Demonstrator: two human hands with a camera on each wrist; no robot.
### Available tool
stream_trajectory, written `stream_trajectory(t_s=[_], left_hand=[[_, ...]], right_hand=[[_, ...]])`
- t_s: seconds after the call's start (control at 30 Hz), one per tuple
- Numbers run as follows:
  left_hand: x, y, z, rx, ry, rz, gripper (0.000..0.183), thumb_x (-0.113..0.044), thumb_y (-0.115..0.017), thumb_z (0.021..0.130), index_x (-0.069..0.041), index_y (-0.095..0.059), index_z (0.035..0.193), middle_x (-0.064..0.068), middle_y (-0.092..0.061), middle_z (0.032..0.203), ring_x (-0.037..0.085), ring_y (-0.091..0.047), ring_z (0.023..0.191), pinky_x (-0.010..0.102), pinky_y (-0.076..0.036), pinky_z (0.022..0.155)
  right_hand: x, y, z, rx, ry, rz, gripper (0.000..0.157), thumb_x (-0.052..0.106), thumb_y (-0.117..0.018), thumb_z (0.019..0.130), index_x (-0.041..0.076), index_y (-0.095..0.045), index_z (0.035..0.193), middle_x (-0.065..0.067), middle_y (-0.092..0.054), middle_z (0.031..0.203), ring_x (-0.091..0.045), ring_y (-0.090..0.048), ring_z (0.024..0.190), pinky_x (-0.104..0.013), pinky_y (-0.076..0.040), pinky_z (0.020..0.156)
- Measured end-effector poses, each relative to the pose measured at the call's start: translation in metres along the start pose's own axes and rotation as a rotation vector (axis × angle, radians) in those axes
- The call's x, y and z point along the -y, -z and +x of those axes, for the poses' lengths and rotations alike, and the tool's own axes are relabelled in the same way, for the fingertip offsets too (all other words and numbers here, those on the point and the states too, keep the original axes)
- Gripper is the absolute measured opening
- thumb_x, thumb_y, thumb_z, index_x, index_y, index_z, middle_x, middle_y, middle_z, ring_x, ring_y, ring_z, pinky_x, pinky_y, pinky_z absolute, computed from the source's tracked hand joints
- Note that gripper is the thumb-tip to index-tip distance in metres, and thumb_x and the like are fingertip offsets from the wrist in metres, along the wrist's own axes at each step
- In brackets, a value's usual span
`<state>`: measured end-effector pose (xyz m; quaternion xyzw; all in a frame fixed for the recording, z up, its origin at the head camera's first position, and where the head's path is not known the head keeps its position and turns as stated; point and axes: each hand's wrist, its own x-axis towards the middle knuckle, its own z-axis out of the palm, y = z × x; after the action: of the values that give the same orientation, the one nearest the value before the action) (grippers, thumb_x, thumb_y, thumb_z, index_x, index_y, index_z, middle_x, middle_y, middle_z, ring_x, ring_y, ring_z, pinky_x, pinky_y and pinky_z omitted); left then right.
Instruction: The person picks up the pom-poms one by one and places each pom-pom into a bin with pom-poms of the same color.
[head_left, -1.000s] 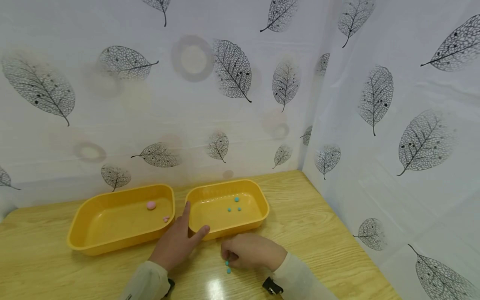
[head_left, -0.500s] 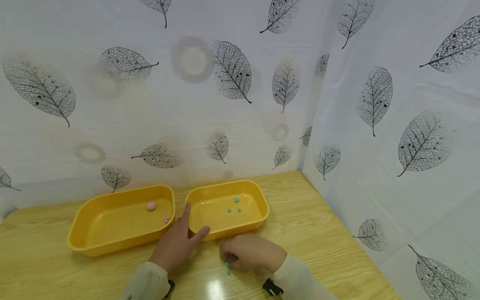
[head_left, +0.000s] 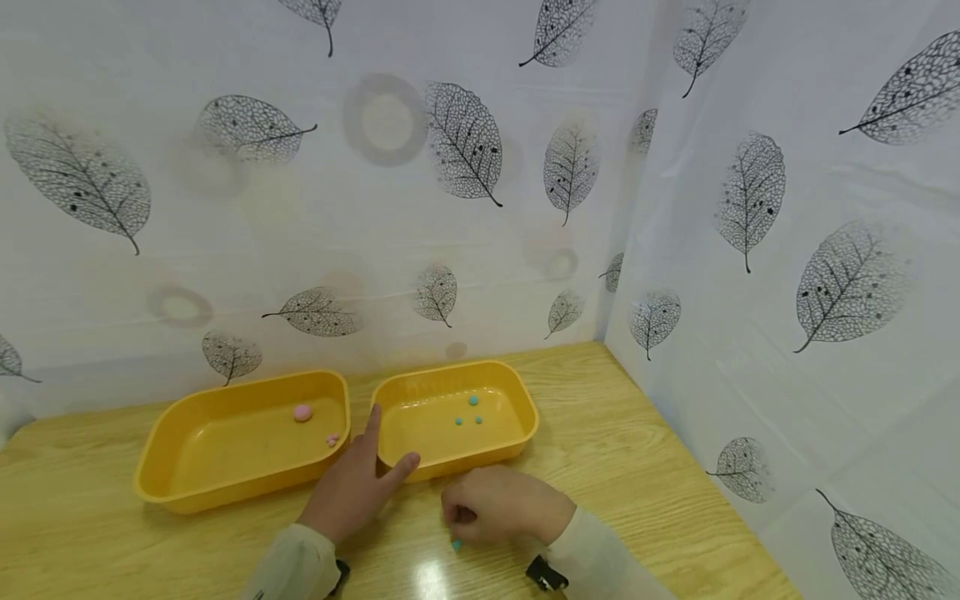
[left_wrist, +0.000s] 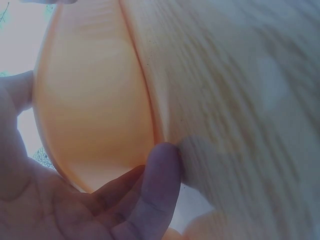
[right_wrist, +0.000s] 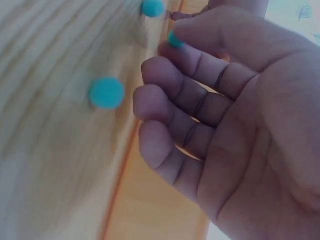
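My left hand (head_left: 352, 487) rests at the near left corner of the smaller yellow tray (head_left: 450, 462), index finger and thumb stretched along its rim. In the left wrist view, that hand's fingertips lie against the tray's wall. My right hand (head_left: 498, 504) is low over the table just in front of this tray. Its thumb and index finger pinch a small teal ball (right_wrist: 175, 39), seen in the right wrist view. Two loose teal balls lie on the wood there, one ball (right_wrist: 106, 92) beside the fingertips and another ball (right_wrist: 152, 7) farther off.
Three teal balls, one of them a ball (head_left: 473, 401) near the back, sit in the smaller tray. To the left, a larger yellow tray (head_left: 172, 492) holds a pink ball (head_left: 302, 412) and a small pink cluster (head_left: 332, 439). White leaf-print sheeting (head_left: 480, 233) encloses the wooden table (head_left: 622, 450).
My right fingertips have shifted slightly over the teal balls; two showed beside them in the head view, and now one does. The left hand and both trays stay put.
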<state>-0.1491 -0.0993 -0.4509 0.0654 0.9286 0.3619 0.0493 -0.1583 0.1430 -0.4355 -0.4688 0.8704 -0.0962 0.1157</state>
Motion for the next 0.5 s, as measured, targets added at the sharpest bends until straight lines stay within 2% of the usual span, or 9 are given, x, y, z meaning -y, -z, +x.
stream_trajectory(t_s=[0.1, 0.2, 0.37, 0.5], left_hand=[[0.0, 0.0, 0.0, -0.001, -0.002, -0.004, 0.111, -0.078, -0.048, 0.094, -0.012, 0.003, 0.167, 0.029, -0.037, 0.161, 0.046, -0.048, 0.139, 0.063, -0.043, 0.107], [0.001, -0.001, 0.0, -0.004, -0.005, -0.003, 0.112, -0.08, -0.047, 0.093, -0.012, 0.002, 0.167, 0.029, -0.037, 0.16, 0.046, -0.049, 0.138, 0.063, -0.044, 0.106], [0.002, -0.002, 0.001, -0.008, -0.008, 0.006, 0.114, -0.082, -0.046, 0.092, -0.011, 0.003, 0.167, 0.029, -0.036, 0.161, 0.046, -0.048, 0.139, 0.063, -0.044, 0.106], [0.002, -0.002, 0.0, -0.013, -0.009, 0.008, 0.112, -0.08, -0.047, 0.093, -0.011, 0.003, 0.167, 0.029, -0.037, 0.16, 0.046, -0.049, 0.138, 0.062, -0.045, 0.106]], right_hand=[[0.002, 0.006, -0.002, -0.02, -0.011, 0.018, 0.018, 0.019, -0.072, 0.095, 0.026, -0.063, 0.081, 0.021, -0.05, 0.071, 0.008, -0.043, 0.062, -0.008, -0.037, 0.057], [0.005, 0.012, -0.004, -0.074, -0.018, 0.032, 0.021, 0.018, -0.071, 0.091, 0.026, -0.058, 0.076, 0.019, -0.048, 0.068, 0.007, -0.04, 0.058, -0.01, -0.034, 0.054], [0.003, 0.019, -0.007, -0.217, 0.006, 0.026, 0.019, 0.015, -0.069, 0.089, 0.025, -0.059, 0.076, 0.016, -0.05, 0.07, 0.005, -0.041, 0.062, -0.009, -0.033, 0.056], [-0.004, 0.019, -0.007, -0.35, 0.025, 0.02, 0.009, 0.017, -0.072, 0.092, 0.022, -0.065, 0.087, 0.014, -0.056, 0.08, 0.002, -0.046, 0.07, -0.008, -0.037, 0.063]])
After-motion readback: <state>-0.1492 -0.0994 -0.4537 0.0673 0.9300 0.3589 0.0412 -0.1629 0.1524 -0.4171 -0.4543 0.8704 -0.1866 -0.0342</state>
